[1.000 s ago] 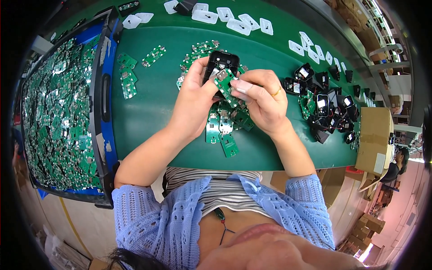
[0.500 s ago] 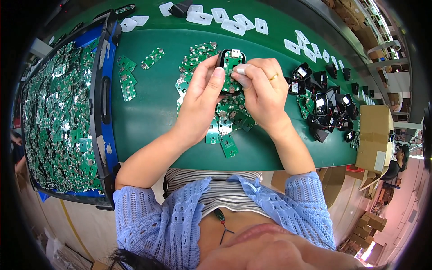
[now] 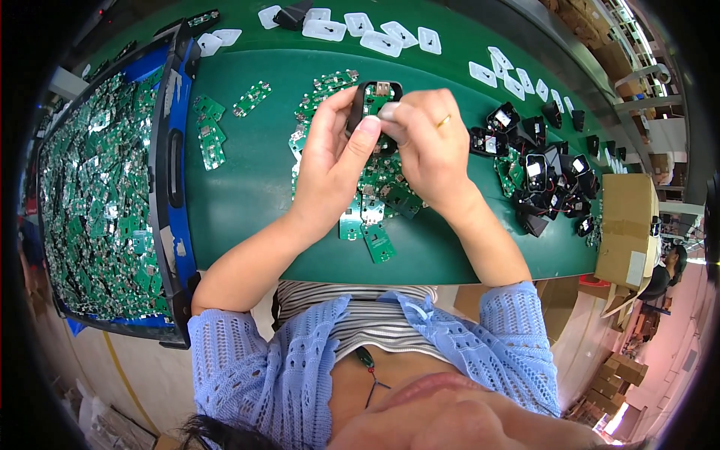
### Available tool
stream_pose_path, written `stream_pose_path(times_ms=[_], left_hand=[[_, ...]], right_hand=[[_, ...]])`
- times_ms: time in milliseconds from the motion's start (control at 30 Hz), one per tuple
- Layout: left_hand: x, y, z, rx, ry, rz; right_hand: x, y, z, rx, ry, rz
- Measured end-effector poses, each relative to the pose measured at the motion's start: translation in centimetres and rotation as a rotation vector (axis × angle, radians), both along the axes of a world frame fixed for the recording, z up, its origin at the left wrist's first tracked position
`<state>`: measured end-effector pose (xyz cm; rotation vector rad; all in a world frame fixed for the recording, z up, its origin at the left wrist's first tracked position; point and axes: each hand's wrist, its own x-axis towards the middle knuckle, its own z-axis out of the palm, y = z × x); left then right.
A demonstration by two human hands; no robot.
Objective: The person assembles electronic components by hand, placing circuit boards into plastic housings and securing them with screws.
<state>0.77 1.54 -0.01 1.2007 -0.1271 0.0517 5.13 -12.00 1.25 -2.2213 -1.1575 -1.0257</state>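
Observation:
My left hand [image 3: 332, 161] is wrapped round a small black plastic casing [image 3: 358, 105], its thumb across the near side. Inside the casing sits a green circuit board [image 3: 369, 100] with a metal port at its far end. My right hand [image 3: 435, 146] is closed over the casing's right side, thumb and forefinger pinched together above the board. Whatever lies between those fingertips is hidden. Beneath and in front of both hands, loose circuit boards [image 3: 380, 244] lie in a pile on the green work surface [image 3: 240, 202].
On the left stands a blue-and-black crate [image 3: 177, 169] full of circuit boards. Black casings with wires [image 3: 534, 172] are heaped at the right, beside a cardboard box [image 3: 628, 229]. White plastic covers [image 3: 324, 30] lie along the far side.
The casing has tilted, so more of its left wall shows. My right fingers have shifted slightly and cover more of the board. My left hand keeps its hold.

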Motion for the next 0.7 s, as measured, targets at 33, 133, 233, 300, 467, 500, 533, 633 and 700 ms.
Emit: stream_pose_path(times_ms=[33, 133, 233, 300, 467, 500, 533, 633, 700], left_hand=[[0.2, 0.0, 0.0, -0.08, 0.023, 0.007], [1.0, 0.4, 0.6, -0.229, 0.187, 0.014], [2.7, -0.1, 0.2, -0.084, 0.097, 0.014], [3.9, -0.5, 0.3, 0.004, 0.061, 0.018], [7.7, -2.2, 0.9, 0.241, -0.133, 0.054], [8.6, -2.7, 1.1, 0.24, -0.131, 0.039], [9.5, -3.2, 1.2, 0.25, -0.149, -0.001], [12.7, -5.0, 1.0, 0.285, -0.164, -0.031], [16.5, -5.9, -0.6, 0.36, -0.165, -0.001]], right_hand=[[0.0, 0.1, -0.3, 0.199, 0.219, 0.054], [0.3, -0.2, -1.2, 0.515, 0.599, 0.165], [0.8, -1.0, -1.2, 0.498, 1.061, 0.22], [1.5, -1.2, -0.7, 0.563, 1.114, 0.223], [4.2, -2.3, -0.5, 0.739, 1.11, 0.188], [4.9, -2.8, -0.4, 0.717, 1.045, 0.16], [5.3, -3.3, -0.3, 0.747, 1.016, 0.144], [7.2, -4.9, 0.1, 0.747, 1.043, 0.035], [8.8, -6.4, -0.3, 0.504, 0.895, -0.176]])
